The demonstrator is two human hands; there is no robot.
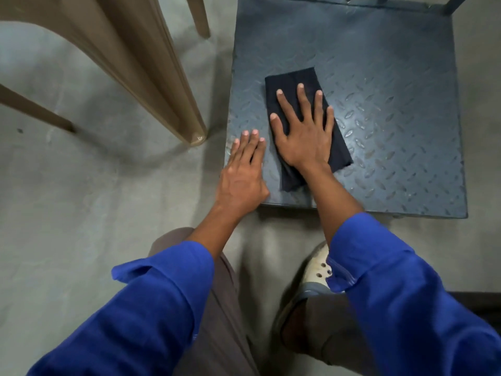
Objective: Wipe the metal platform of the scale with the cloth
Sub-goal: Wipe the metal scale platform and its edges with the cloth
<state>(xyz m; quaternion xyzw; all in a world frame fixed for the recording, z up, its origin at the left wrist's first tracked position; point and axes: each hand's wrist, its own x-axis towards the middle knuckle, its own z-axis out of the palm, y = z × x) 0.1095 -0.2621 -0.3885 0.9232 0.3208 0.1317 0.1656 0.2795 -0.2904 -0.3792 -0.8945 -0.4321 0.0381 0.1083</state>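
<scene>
The scale's metal platform [393, 118] is a dark grey square plate with a raised diamond tread, lying low on the floor. A folded black cloth [292, 82] lies on its near left part. My right hand [303, 131] presses flat on the cloth with fingers spread. My left hand [244, 172] rests flat on the platform's near left corner, fingers together, just left of the cloth and holding nothing.
A tan plastic chair leg [162, 85] stands on the grey concrete floor just left of the platform. More legs [199, 14] stand behind it. Dark metal uprights [455, 4] rise at the platform's far edge. My shoe [317, 270] and knees are below the hands.
</scene>
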